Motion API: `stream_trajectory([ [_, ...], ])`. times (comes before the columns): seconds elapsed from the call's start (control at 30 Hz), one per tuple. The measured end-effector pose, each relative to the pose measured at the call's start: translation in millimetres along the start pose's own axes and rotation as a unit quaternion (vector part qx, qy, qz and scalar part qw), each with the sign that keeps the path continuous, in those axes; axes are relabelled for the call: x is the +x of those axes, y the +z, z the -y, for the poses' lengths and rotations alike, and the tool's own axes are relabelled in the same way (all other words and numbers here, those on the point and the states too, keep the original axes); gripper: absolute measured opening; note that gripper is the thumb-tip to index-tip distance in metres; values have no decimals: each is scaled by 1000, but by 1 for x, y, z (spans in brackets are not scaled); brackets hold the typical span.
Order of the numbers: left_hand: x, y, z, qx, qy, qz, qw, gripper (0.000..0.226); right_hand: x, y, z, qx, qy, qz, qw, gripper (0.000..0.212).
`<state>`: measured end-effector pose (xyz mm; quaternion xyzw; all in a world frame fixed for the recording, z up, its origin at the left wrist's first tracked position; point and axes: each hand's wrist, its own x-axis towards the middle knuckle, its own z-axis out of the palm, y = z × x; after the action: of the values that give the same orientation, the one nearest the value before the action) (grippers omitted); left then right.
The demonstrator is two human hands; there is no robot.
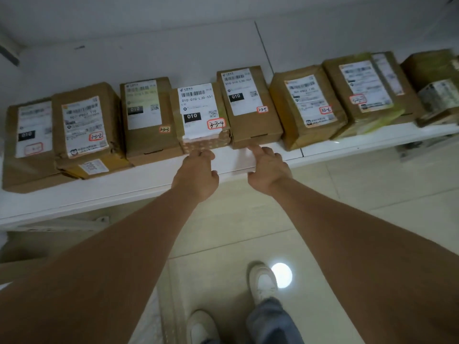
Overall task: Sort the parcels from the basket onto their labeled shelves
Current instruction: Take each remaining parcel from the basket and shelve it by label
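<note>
A row of brown cardboard parcels stands on a white shelf (139, 184), each with a white shipping label and a red-edged handwritten tag. The parcel tagged 3-3-4 (201, 117) is in the middle, between parcel 3-3-3 (146, 120) and parcel 3-3-5 (248, 105). My left hand (197, 173) reaches to the front edge of parcel 3-3-4, fingertips touching its lower edge. My right hand (269, 167) has its straight fingers against the front of parcel 3-3-5. Neither hand grips anything. The basket is out of view.
More parcels sit left, such as parcel 3-3-2 (87, 127), and right, such as parcel 3-3-6 (308, 108). A white wall (173, 45) backs the shelf. Below are a tiled floor (323, 232), my white shoes (263, 281) and a lower shelf edge.
</note>
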<state>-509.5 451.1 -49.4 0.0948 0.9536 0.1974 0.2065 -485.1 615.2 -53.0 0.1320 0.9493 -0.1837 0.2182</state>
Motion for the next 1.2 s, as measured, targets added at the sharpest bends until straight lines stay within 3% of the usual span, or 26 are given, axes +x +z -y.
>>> stream_trajectory([
  [0.07, -5, 7, -16, -6, 19, -3, 1000, 40, -10, -4, -20, 17, 3, -7, 1000, 68],
  [0.23, -10, 30, -74, -26, 127, 29, 991, 35, -23, -27, -98, 9, 89, -118, 989, 35],
  [0.37, 4, 55, -136, -32, 169, 47, 984, 38, -11, -56, -161, -4, 129, -158, 979, 35],
  [0.47, 18, 77, -178, -32, 138, 49, 989, 43, 5, -74, -195, -22, 94, -132, 987, 43],
  [0.67, 43, 99, -223, -13, -5, 34, 999, 54, 31, -88, -224, -30, -17, -43, 998, 51],
  [0.83, 57, 99, -233, -14, -70, 9, 997, 46, 47, -100, -230, -46, -59, -9, 997, 57],
  [1.1, 65, 109, -246, 26, -98, -2, 995, 55, 55, -107, -239, -42, -95, 25, 994, 67],
  [1.2, 51, 118, -255, 5, -85, -49, 995, 41, 44, -107, -263, -43, -115, 10, 992, 55],
])
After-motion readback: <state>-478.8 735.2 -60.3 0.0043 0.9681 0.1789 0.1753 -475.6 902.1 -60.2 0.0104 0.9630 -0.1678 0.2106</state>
